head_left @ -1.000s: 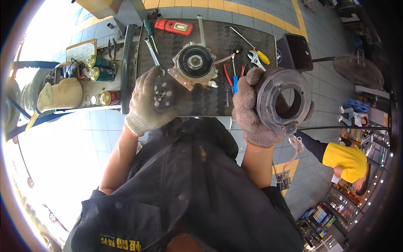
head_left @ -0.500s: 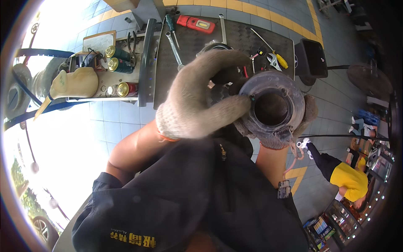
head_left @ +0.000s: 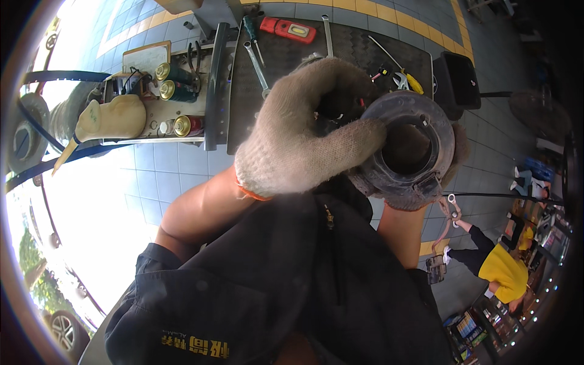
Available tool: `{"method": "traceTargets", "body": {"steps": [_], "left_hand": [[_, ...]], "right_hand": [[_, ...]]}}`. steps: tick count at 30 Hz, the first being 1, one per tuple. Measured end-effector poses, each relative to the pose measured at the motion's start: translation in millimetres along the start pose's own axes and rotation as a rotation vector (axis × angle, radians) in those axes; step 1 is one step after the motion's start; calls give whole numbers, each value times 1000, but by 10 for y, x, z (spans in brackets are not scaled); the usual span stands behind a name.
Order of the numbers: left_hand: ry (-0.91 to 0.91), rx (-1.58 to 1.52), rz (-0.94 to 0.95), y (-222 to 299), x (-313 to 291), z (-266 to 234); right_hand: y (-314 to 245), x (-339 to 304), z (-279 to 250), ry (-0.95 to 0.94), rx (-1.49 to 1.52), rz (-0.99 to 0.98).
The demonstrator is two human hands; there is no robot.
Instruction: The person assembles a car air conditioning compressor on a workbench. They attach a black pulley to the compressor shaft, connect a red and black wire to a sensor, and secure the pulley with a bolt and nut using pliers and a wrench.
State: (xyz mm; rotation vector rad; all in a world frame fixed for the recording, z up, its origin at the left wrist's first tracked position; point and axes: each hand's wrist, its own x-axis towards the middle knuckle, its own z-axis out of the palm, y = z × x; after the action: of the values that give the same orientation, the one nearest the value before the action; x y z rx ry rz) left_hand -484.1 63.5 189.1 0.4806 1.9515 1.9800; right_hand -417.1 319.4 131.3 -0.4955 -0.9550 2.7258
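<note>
A round, dark metal ring-shaped part [head_left: 443, 137] with a wide centre hole is held in front of my chest. A pinkish wire [head_left: 443, 234] hangs from its lower side, with a dark connector [head_left: 435, 269] at its end. My right hand [head_left: 460, 149], in a grey-beige knit glove, is closed round the part from behind and below, mostly hidden by it. The gloved left hand [head_left: 310, 131] curves at its left side. Its thumb presses on the ring's face by the hole, the fingers bent round toward the upper rim; their tips are hard to make out.
Behind my hands a dark ribbed bench top [head_left: 280, 55] carries a red work light [head_left: 288, 30], wrenches [head_left: 256, 67] and screwdrivers [head_left: 413, 83]. Left of it a shelf holds spray cans [head_left: 188, 126] and pliers [head_left: 193, 59]. A person in yellow [head_left: 504, 274] is at far right.
The ring part and both hands have shifted slightly right and up. The left thumb now lies farther onto the ring's face. The wire and connector have swung right.
</note>
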Motion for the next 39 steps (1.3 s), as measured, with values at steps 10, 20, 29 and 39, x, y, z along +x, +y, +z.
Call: {"method": "traceTargets", "body": {"steps": [10,20,29,39], "left_hand": [[80,-142,-68,-10,83,98],[32,-288,-79,-60,85,126],[-42,-250,-9,-321,5,-6],[215,978,252,-1450,452,-253]], "right_hand": [[41,49,-8,-54,-7,136],[112,129,12,-32,1,212],[41,151,-47,10,18,206],[-134,161,-346,106,30,265]]}}
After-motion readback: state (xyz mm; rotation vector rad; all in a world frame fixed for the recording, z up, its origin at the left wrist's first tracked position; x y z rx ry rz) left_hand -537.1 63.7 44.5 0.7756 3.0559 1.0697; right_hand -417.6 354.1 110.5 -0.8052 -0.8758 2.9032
